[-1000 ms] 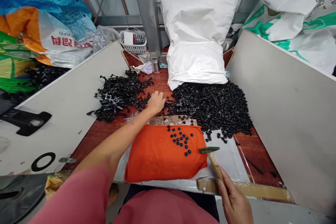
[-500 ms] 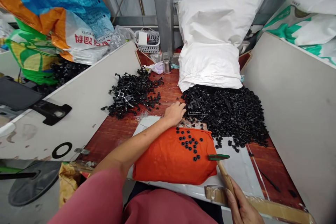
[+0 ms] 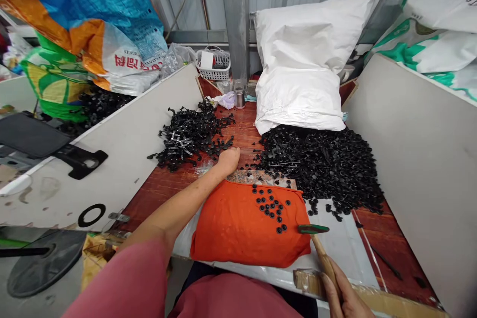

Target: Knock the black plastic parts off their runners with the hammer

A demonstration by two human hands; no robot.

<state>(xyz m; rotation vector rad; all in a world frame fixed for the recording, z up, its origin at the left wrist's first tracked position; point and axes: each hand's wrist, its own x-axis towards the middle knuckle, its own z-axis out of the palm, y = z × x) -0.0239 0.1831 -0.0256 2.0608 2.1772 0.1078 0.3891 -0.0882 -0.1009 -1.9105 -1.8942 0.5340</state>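
Observation:
My left hand [image 3: 229,160] reaches past the orange cloth pad [image 3: 238,228] to the right edge of the left pile of black plastic pieces [image 3: 186,134]. Its fingers are curled closed, and what they hold, if anything, is hidden. My right hand [image 3: 345,293] grips a wooden-handled tool [image 3: 323,258] with a flat green head. That head hovers or rests by the pad's right edge; I cannot tell which. Several round black pieces [image 3: 272,206] lie scattered on the upper right of the pad.
A larger heap of black pieces [image 3: 324,164] spills from under a white sack [image 3: 301,69]. Grey boards [image 3: 413,149] wall both sides of the red-brown tabletop [image 3: 242,124]. At the back stand a metal-and-glass jar [image 3: 239,97] and a small grey basket [image 3: 214,72].
My left hand has moved left from the edge of the large heap to the smaller pile. The right hand keeps its grip on the tool. The view has shifted slightly.

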